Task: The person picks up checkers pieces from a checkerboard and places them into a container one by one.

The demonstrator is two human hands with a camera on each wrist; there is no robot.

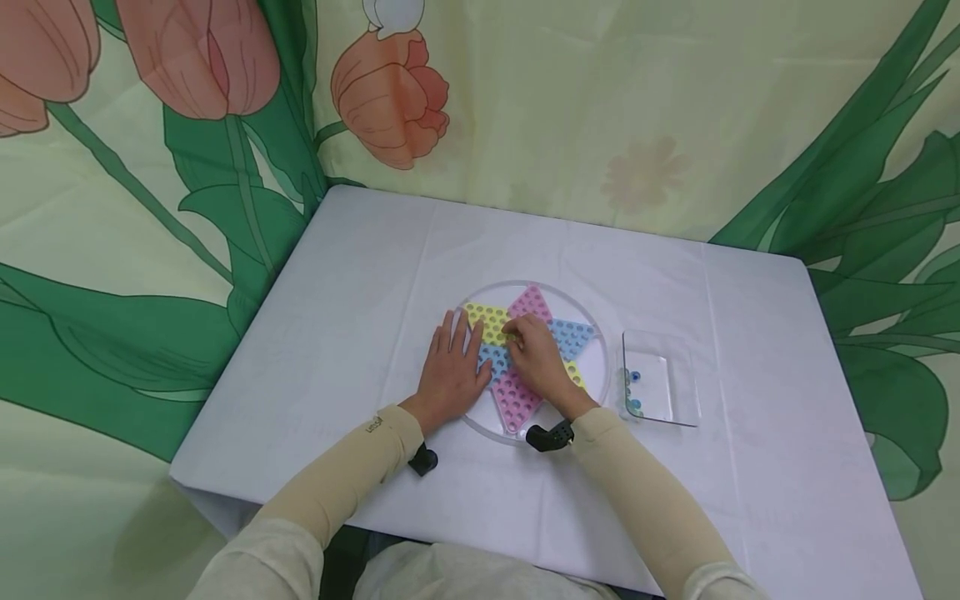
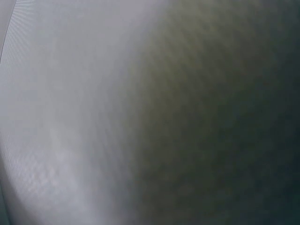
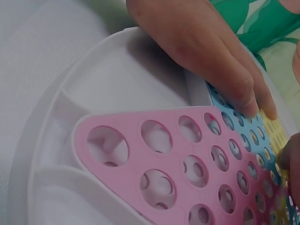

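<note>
A round white Chinese checkers board (image 1: pixel 595 362) lies on the table, its six-pointed star made of pink (image 1: pixel 517 404), blue (image 1: pixel 572 339) and yellow sections full of round holes. My left hand (image 1: pixel 450 372) rests on the board's left side with fingers spread; in the right wrist view its fingers touch the blue and yellow part. Over the middle of the star, my right hand (image 1: pixel 538 358) has its thumb and fingers bent together at the yellow section's edge. Whether something small is between those fingertips is hidden. The left wrist view is only a blur of cloth.
Right of the board stands a clear plastic box (image 1: pixel 684 383) with several blue and green marbles (image 1: pixel 634 405) along its left side. A white cloth covers the table (image 1: pixel 765 333). Behind it hangs a tulip-patterned curtain (image 1: pixel 555 108).
</note>
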